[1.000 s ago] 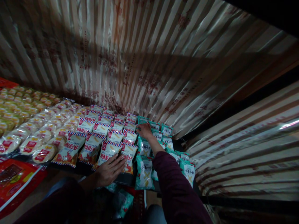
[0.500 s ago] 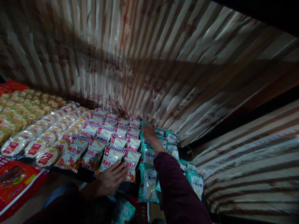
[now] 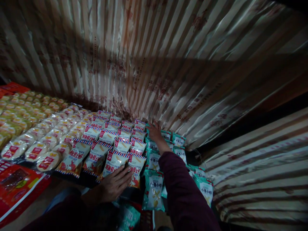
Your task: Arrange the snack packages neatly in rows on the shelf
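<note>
My left hand (image 3: pixel 117 183) lies with its fingers stretched out on the front snack bags with red lettering and striped top edges (image 3: pixel 115 160). It grasps none of them. My right hand (image 3: pixel 155 132) reaches to the back of the green-and-white snack bags (image 3: pixel 154 189), near the wall. Its fingers are apart and touch a green bag at the back left of that group. My right forearm covers part of the green bags. Both kinds of bags lean in overlapping rows side by side.
Round wrapped crackers (image 3: pixel 49 161) and small yellow packets (image 3: pixel 14 128) fill the left side. A red package (image 3: pixel 18 186) lies at lower left. More green bags (image 3: pixel 131 216) are below the display edge. A pleated, striped covering (image 3: pixel 134 64) rises behind.
The fingers of my right hand have spread a little at the back green bag. My left hand stays in place. The view has shifted slightly.
</note>
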Demonstrator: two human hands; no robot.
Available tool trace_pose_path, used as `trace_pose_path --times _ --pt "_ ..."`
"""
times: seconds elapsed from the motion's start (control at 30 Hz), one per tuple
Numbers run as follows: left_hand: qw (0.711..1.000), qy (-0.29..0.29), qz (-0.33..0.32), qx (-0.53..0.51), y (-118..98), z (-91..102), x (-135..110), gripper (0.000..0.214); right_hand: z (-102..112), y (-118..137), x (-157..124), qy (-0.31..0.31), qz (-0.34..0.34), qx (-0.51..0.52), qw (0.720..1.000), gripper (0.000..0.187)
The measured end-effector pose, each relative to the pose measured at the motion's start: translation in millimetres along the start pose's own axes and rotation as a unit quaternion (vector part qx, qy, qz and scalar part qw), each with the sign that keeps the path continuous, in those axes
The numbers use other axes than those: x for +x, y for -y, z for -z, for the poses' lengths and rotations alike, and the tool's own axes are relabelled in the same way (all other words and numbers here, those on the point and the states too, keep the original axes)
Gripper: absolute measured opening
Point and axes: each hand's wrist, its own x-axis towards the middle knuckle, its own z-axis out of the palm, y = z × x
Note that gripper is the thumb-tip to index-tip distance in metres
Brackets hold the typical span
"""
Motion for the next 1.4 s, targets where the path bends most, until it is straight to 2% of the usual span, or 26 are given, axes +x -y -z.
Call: trace_pose_path --times 0.27,0.5,0.6,0.73,0.83,0.97,1.2,1.3,1.4 --pt "1.000 -0.010 -0.006 -0.011 0 -4.8 -1 0.046 -7 -5 9 -0.008 -0.011 -0.004 1.000 0.038" --pt "1.000 0.016 -0.002 0.007 1 6.2 0 0.045 12 1 -10 -0.034 0.004 0.028 0.999 0.045" --pt "1.000 0.009 -0.012 0.014 1 5.9 -1 0.044 22 9 -30 -0.035 0.040 0.043 0.998 0.048" --pt "0.999 -0.016 -0.020 0.020 1 2.7 -3 0.039 29 17 -73 -0.029 0.077 0.063 0.995 0.045" --pt "0.999 -0.030 -0.014 0.023 0 0.4 -3 0.040 29 17 -108 -0.027 0.068 0.073 0.995 0.033" --pt "0.999 -0.038 -0.011 0.024 -1 -2.0 -3 0.043 21 15 -134 -0.029 0.036 0.075 0.996 0.034" --pt "0.999 -0.030 -0.007 0.010 -1 0.6 -3 0.042 2 16 -131 -0.054 -0.016 0.073 0.996 0.026" --pt "1.000 -0.024 -0.006 0.006 -1 0.9 -4 0.042 1 17 -129 -0.073 -0.017 0.078 0.994 0.023" --pt "1.000 -0.027 -0.004 0.007 0 -0.1 -4 0.043 6 19 -135 -0.094 -0.007 0.088 0.992 0.031"
